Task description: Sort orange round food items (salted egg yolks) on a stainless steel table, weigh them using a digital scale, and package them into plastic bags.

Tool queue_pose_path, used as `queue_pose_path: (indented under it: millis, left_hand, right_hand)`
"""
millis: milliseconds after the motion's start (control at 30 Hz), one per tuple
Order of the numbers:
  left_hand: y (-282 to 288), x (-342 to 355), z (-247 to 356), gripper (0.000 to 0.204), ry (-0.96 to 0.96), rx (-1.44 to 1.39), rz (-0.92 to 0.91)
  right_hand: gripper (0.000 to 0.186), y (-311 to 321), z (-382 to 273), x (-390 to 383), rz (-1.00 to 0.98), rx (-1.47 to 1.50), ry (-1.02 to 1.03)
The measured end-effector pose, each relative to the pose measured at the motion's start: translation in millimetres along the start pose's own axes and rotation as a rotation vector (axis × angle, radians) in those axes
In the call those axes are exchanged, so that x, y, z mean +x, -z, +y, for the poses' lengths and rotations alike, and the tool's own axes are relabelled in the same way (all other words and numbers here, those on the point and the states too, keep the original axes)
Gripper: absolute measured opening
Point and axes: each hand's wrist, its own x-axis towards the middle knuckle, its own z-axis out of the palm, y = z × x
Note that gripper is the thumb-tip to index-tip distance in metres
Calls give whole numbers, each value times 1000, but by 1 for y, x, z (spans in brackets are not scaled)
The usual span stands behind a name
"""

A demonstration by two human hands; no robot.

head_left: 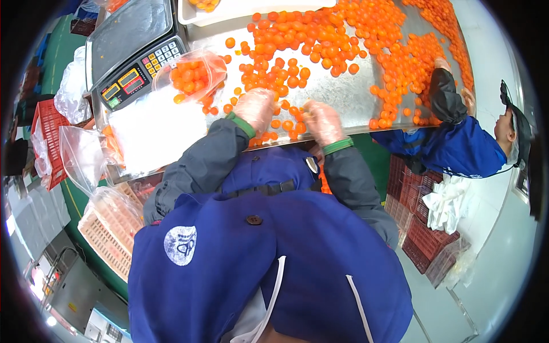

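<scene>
Small round orange fruits (pixel 284 74) lie loose over a metal worktop (pixel 360 86). My left hand (pixel 255 108), in a clear plastic glove, rests over fruits near the worktop's front edge. Its fingers point down and are mostly hidden beneath it. To its right is my gloved right hand (pixel 325 122), its fingers curled inward beside several fruits; whatever they hold is hidden. A short row of fruits (pixel 293 126) lies between the two hands. Left of my left hand, a clear bag (pixel 191 77) holds more of the fruit.
A scale (pixel 134 63) with a keypad stands at the back left, near white sheets (pixel 154 126). A white tray (pixel 240 10) sits at the far edge. At the right, a co-worker (pixel 452 134) reaches into the fruit. Crates (pixel 108 234) stand at lower left.
</scene>
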Motion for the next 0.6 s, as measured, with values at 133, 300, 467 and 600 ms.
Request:
queue_pose_path:
  millis: [133, 300, 467, 600]
  left_hand:
    - [-4, 14, 5, 15, 33, 245, -252]
    - [-8, 6, -14, 17, 10, 45, -74]
    - [8, -17, -43, 22, 452, -1067, -129]
    - [21, -41, -38, 26, 522, -1705, -70]
  right_hand:
    - [17, -20, -2, 1, -237, -199, -146]
    - [18, 0, 26, 3, -198, 185, -291]
    - [13, 16, -6, -2, -244, 245, -103]
    - [12, -31, -30, -6, -209, -101, 220]
